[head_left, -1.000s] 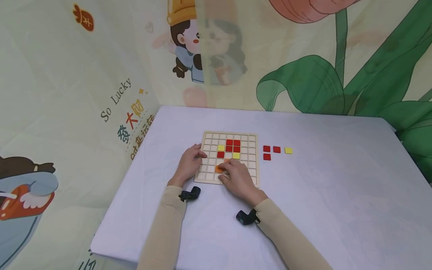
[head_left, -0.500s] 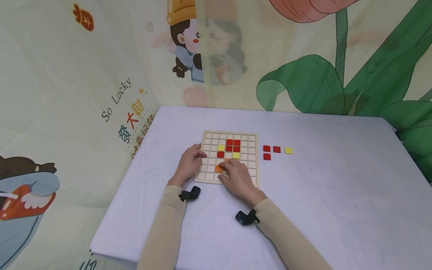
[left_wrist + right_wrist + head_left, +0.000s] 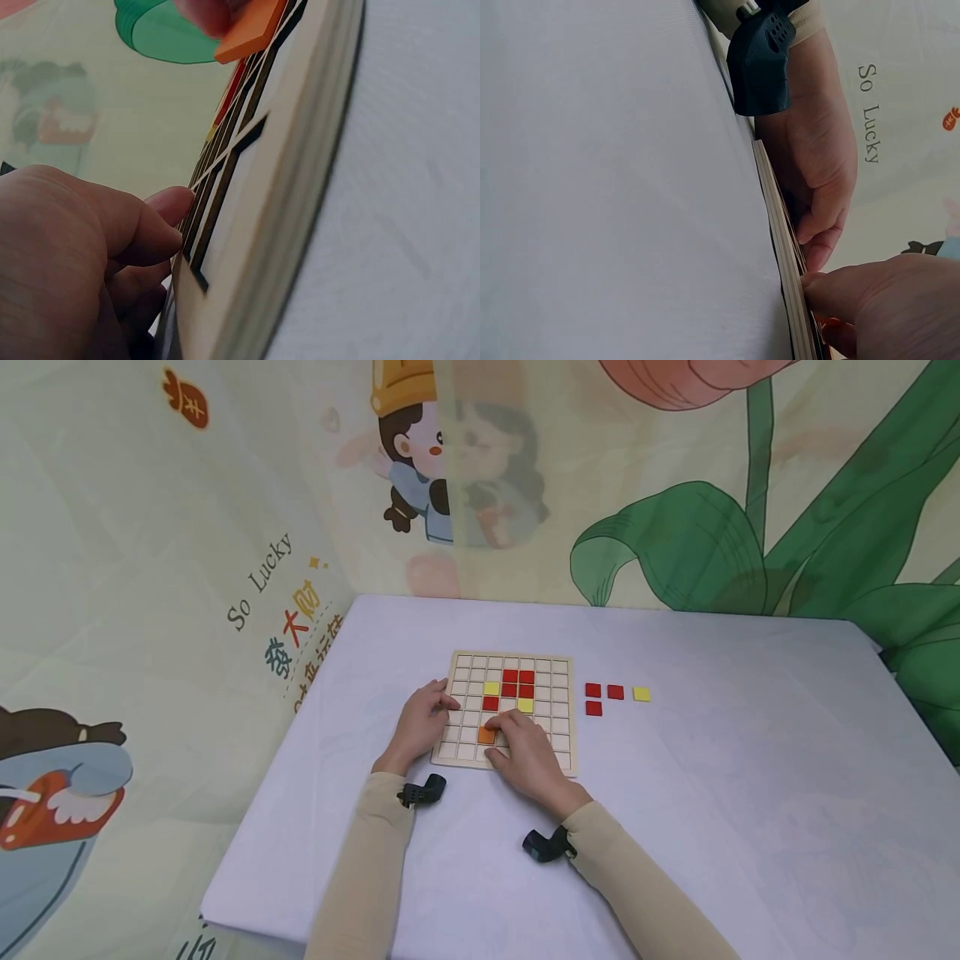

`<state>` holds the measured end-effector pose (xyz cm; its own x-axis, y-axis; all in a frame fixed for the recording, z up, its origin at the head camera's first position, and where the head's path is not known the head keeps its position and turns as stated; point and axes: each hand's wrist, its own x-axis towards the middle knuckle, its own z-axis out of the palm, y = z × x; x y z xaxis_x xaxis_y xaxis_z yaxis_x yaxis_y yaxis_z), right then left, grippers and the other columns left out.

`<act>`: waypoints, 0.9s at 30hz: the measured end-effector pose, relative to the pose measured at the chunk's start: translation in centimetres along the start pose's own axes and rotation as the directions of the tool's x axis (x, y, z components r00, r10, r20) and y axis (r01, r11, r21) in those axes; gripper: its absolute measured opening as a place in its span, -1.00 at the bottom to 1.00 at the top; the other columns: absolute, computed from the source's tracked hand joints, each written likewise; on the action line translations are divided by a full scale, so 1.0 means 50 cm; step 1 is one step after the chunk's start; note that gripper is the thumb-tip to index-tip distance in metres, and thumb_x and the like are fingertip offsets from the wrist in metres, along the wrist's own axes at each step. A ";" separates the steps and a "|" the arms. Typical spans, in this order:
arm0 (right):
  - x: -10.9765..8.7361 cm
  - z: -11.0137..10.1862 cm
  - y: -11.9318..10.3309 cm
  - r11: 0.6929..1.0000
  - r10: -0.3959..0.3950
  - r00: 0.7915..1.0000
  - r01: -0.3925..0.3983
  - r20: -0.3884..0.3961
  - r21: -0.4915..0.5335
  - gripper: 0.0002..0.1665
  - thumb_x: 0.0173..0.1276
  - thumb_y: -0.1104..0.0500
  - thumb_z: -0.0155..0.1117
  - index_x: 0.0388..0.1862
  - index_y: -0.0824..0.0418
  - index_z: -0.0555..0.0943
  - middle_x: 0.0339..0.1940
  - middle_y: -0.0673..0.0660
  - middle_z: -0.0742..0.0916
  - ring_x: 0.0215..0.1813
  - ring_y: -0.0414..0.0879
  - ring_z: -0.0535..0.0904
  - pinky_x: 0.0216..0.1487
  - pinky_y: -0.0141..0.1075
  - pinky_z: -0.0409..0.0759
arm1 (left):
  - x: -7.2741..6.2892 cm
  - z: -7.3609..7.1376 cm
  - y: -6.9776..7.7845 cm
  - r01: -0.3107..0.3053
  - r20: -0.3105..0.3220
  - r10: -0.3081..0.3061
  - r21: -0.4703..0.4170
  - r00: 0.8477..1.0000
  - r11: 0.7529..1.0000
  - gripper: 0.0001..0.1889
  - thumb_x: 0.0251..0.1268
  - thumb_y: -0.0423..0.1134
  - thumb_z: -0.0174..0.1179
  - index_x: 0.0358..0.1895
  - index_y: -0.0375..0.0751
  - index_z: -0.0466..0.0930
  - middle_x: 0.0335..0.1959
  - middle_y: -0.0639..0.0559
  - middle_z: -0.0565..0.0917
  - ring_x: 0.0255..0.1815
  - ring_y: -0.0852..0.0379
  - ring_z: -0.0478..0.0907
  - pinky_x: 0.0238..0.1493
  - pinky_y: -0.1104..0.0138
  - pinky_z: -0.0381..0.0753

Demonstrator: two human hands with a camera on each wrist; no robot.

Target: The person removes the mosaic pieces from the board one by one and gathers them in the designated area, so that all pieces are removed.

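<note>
**Head view: left hand (image 3: pixel 420 722) at board (image 3: pixel 558 697), right hand (image 3: pixel 528 756) at orange tile (image 3: pixel 487 736)**

Board position: flat on the white-covered table (image 3: pixel 712 777), left of its middle. All four edges lie inside the table edges. White cloth borders the board; the widest stretch runs right, to the right table edge. A narrower strip separates the board from the far table edge.

Left hand: fingers bent over the left board edge, touching it. Whether they clamp the board or only rest there cannot be told.

Right hand: apart from the left; thumb and index finger pinch the orange tile over the near part of the grid. Left wrist view shows this tile tilted up from the surface. The hand covers several squares.

Placed tiles: four red tiles (image 3: pixel 510 677) form a block in the far half. One yellow tile (image 3: pixel 491 688) sits left of the block's near row, with a single red tile (image 3: pixel 491 703) directly on its near side. A second yellow tile (image 3: pixel 525 705) adjoins the block's near right corner.

Loose tiles: three red pieces (image 3: pixel 592 690) and one yellow piece (image 3: pixel 641 694) lie near the right board edge, the yellow farthest right.
</note>
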<state>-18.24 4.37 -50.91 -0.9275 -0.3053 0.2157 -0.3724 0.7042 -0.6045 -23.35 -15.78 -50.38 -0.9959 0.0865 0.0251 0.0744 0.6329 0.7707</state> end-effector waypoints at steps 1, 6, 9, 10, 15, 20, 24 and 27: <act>0.000 0.000 -0.001 1.000 -0.004 1.000 0.004 0.002 0.007 -0.56 0.20 0.17 0.44 0.07 0.13 0.59 0.00 0.02 0.63 -0.05 -0.09 0.52 0.06 -0.19 0.55 | 0.000 0.000 0.000 -0.001 0.000 0.001 0.000 1.000 1.000 -0.77 0.32 -0.44 0.00 -0.21 -0.18 0.67 0.47 -0.03 0.32 0.55 -0.01 0.06 0.54 0.09 0.03; -0.001 0.002 -0.004 0.999 -0.027 1.000 0.027 0.007 0.023 -0.56 0.22 0.21 0.42 0.09 0.14 0.55 -0.01 0.02 0.65 -0.13 -0.12 0.49 0.00 -0.23 0.56 | 0.000 0.001 0.000 0.003 -0.003 -0.003 -0.005 1.000 1.000 -0.77 0.33 -0.45 0.00 -0.22 -0.17 0.67 0.47 -0.03 0.32 0.55 0.00 0.07 0.54 0.10 0.03; -0.002 0.003 -0.003 0.999 -0.047 0.999 0.047 -0.007 0.017 -0.57 0.23 0.22 0.41 0.08 0.12 0.57 -0.03 0.00 0.66 -0.19 -0.15 0.46 -0.10 -0.27 0.54 | 0.001 0.001 -0.001 0.001 -0.002 -0.001 0.002 1.000 1.000 -0.78 0.33 -0.44 0.00 -0.22 -0.17 0.67 0.47 -0.04 0.31 0.55 0.00 0.07 0.54 0.10 0.03; -0.002 0.003 -0.002 0.998 -0.055 0.998 0.055 -0.014 0.016 -0.58 0.23 0.23 0.41 0.08 0.12 0.58 -0.04 -0.01 0.66 -0.21 -0.16 0.46 -0.12 -0.28 0.54 | 0.001 0.002 -0.001 0.002 -0.002 -0.002 0.005 1.000 1.000 -0.78 0.33 -0.44 0.00 -0.22 -0.17 0.67 0.47 -0.03 0.31 0.55 0.01 0.07 0.54 0.11 0.03; -0.002 0.003 0.001 0.996 -0.084 0.996 0.085 -0.032 0.018 -0.60 0.24 0.29 0.38 0.07 0.11 0.62 -0.08 -0.03 0.69 -0.26 -0.20 0.53 -0.18 -0.32 0.57 | 0.003 0.003 -0.003 0.001 -0.002 -0.001 0.013 1.000 1.000 -0.77 0.32 -0.45 0.00 -0.22 -0.15 0.67 0.47 -0.02 0.31 0.55 0.03 0.06 0.55 0.14 0.02; -0.002 0.003 0.002 0.997 -0.067 0.998 0.067 -0.023 0.036 -0.60 0.25 0.29 0.37 0.08 0.11 0.63 -0.12 -0.03 0.69 -0.27 -0.22 0.53 -0.21 -0.36 0.59 | 0.004 0.003 -0.005 -0.003 0.000 0.003 0.004 1.000 1.000 -0.77 0.32 -0.44 0.00 -0.21 -0.17 0.67 0.47 -0.02 0.32 0.55 0.03 0.06 0.55 0.13 0.02; -0.002 0.001 0.003 0.997 -0.061 0.997 0.063 -0.037 0.050 -0.61 0.26 0.29 0.36 0.08 0.12 0.64 -0.11 -0.01 0.69 -0.28 -0.21 0.52 -0.23 -0.38 0.60 | 0.004 0.003 -0.005 -0.009 0.001 0.009 0.005 1.000 1.000 -0.78 0.33 -0.44 0.00 -0.20 -0.18 0.66 0.47 -0.03 0.32 0.54 0.01 0.07 0.55 0.13 0.02; -0.002 -0.004 0.004 0.996 -0.047 0.998 0.050 -0.052 0.072 -0.62 0.28 0.30 0.33 0.09 0.13 0.64 -0.07 0.01 0.70 -0.25 -0.18 0.52 -0.20 -0.35 0.61 | 0.006 0.004 -0.005 -0.013 -0.001 0.013 0.010 1.000 1.000 -0.77 0.32 -0.44 0.00 -0.20 -0.18 0.66 0.46 -0.04 0.32 0.54 0.00 0.08 0.54 0.13 0.03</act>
<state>-18.25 4.68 -50.90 -0.9096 -0.3043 0.2829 -0.4152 0.6397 -0.6469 -23.63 -15.77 -50.72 -0.9949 0.0939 0.0362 0.0882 0.6392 0.7640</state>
